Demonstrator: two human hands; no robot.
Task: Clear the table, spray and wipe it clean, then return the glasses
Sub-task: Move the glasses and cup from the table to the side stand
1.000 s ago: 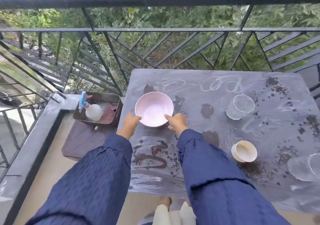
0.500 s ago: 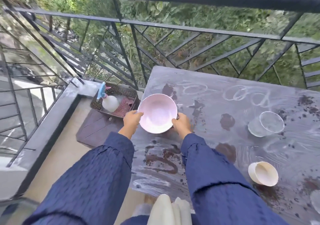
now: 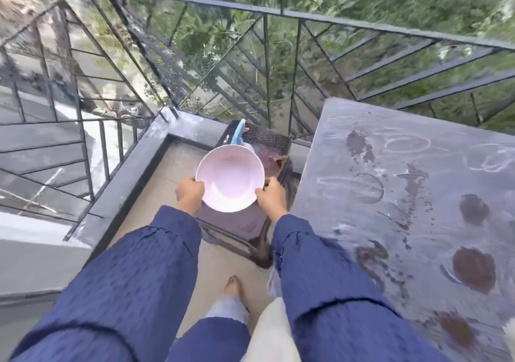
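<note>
Both hands clasp the pink bowl (image 3: 230,177), the left hand (image 3: 191,194) curled on its left rim and the right hand (image 3: 271,197) on its right rim. A second ago the bowl sat on the left part of the table (image 3: 418,150). Now it is off the edge and hangs in the air above the low dark stool (image 3: 237,229) beside it. Clearing is thus under way, probably with this one piece removed so far. The glasses are out of view here, so spraying looks some way off. The bowl appears empty, its pale inside only glossy. Behind it on the stool, a dark mesh basket (image 3: 269,138) holds the spray bottle (image 3: 239,133), mostly hidden by the bowl, and something reddish I cannot identify. Brown stains and white rings mark the tabletop.
</note>
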